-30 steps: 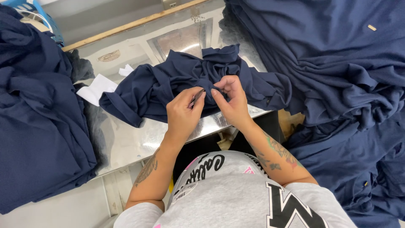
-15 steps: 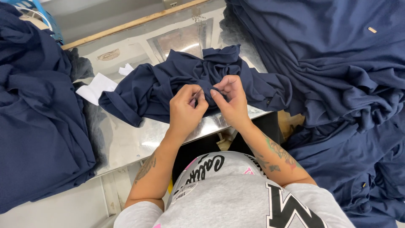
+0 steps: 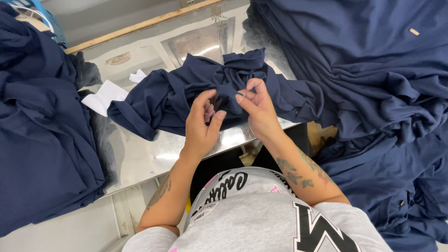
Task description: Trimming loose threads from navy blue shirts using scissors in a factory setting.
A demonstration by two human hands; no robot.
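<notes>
Centrally: navy garment (image 3: 186, 95), crumpled on steel worktop (image 3: 140, 154), its near edge bunched between both hands. Left hand (image 3: 201, 125) fingers (image 3: 215, 122) pinching the fabric; right hand (image 3: 259, 109) fingers gripping a fold just beside. Navy piles (image 3: 37, 140) flank both sides.

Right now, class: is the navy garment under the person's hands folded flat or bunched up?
Bunched up. The navy garment lies crumpled in loose folds on the metal table, while the left hand and right hand pinch its fabric.

A grey short-sleeved top with large black lettering and pink accents; bare forearms — dark tattoos on both; left hand (image 3: 201, 122) and right hand (image 3: 258, 110) ungloved.
</notes>
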